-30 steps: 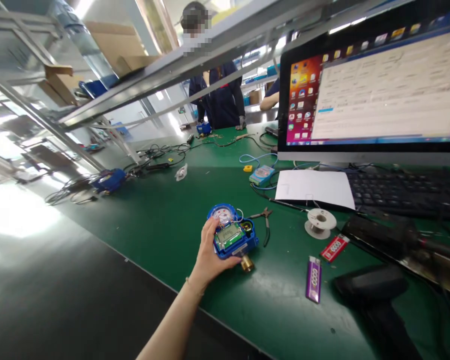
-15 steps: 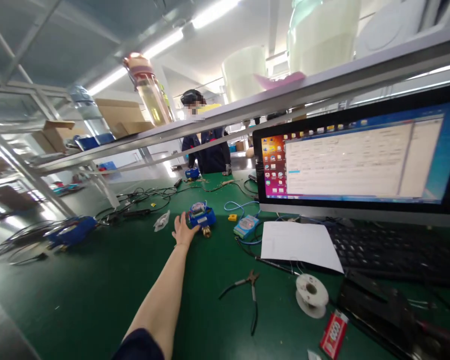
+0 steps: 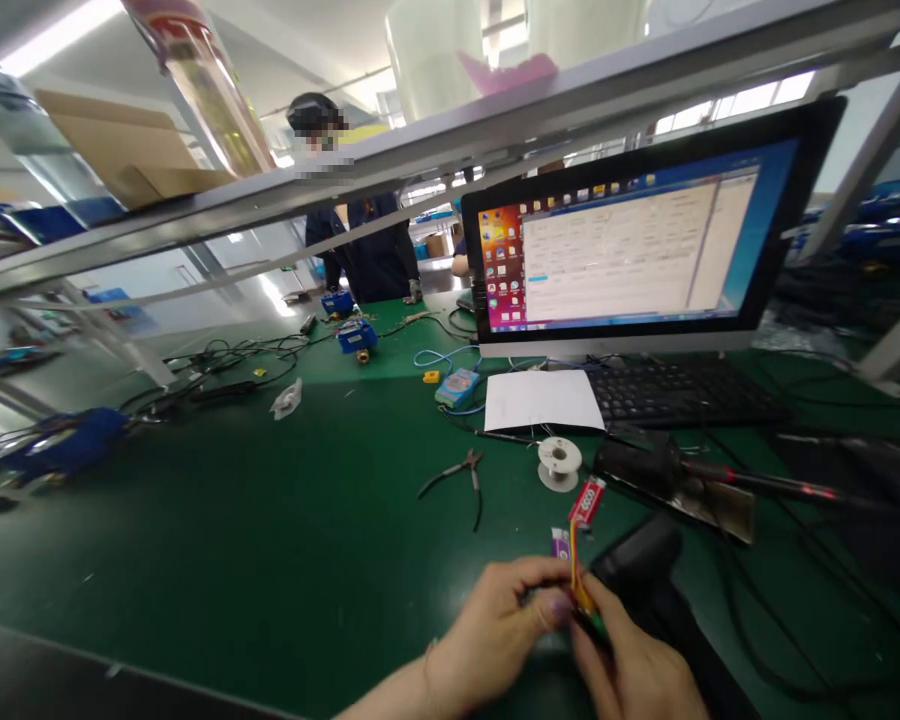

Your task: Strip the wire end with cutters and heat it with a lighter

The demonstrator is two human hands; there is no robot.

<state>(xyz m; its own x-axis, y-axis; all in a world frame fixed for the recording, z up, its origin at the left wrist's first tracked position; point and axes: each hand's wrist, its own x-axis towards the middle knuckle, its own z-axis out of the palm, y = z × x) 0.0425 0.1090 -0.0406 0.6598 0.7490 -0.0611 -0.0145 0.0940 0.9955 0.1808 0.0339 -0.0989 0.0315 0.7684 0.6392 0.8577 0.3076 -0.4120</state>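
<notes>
Blue meter now sits far beyond both hands, left hand and right hand together pinching thin coloured wires.

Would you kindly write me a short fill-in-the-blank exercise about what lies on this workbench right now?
1. The left hand and right hand pinch thin wires, yellow and ____ in colour.
2. The pliers lie on a ____ mat.
3. The white paper sheet lies in front of the ____.
4. The solder spool lies to the ____ of the pliers.

Missing words: red; green; monitor; right
</notes>
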